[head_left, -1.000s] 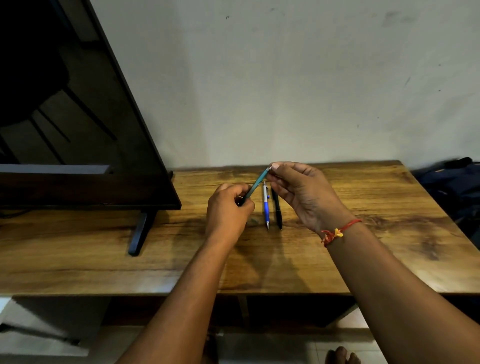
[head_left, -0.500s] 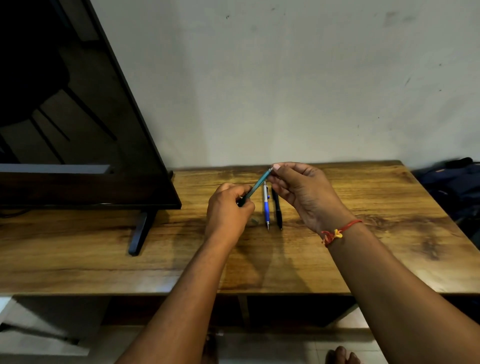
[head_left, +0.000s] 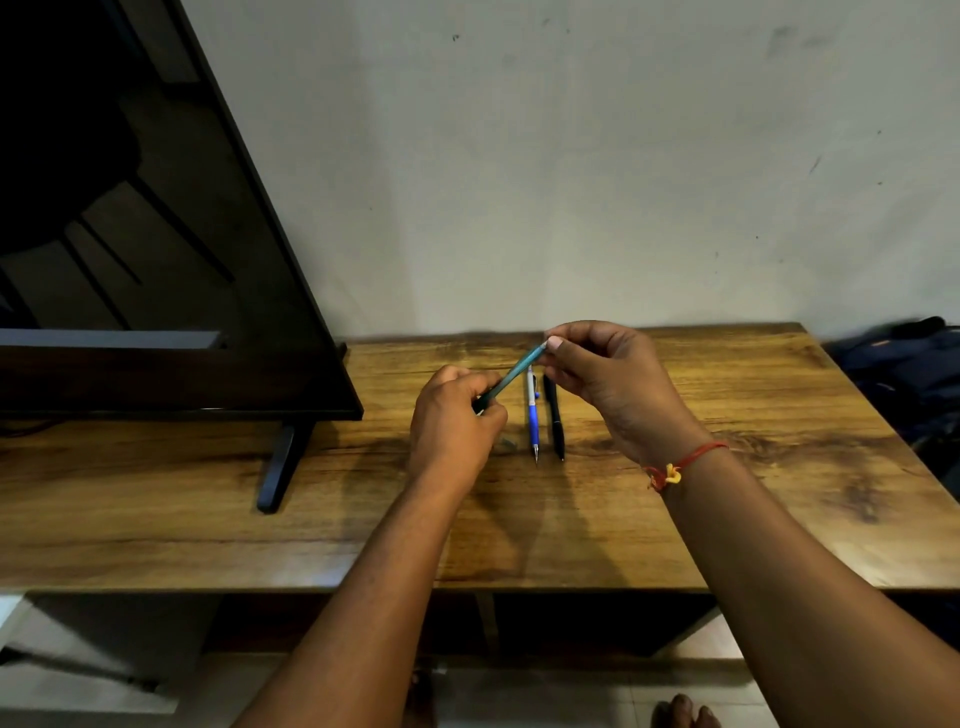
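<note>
Both hands hold one teal pen (head_left: 517, 370) in the air above the wooden table (head_left: 727, 493), slanting up to the right. The left hand (head_left: 454, 421) grips its lower, dark end with curled fingers; the right hand (head_left: 608, 379) pinches its upper tip between thumb and fingers. Below the raised pen, a blue-and-white pen (head_left: 533, 415) and a black pen (head_left: 554, 418) lie side by side on the table, close together and pointing toward the person. A red thread (head_left: 685, 460) circles the right wrist. A television (head_left: 145, 260) stands on the table's left part, its foot (head_left: 278, 467) resting on the wood, well apart from the pens.
</note>
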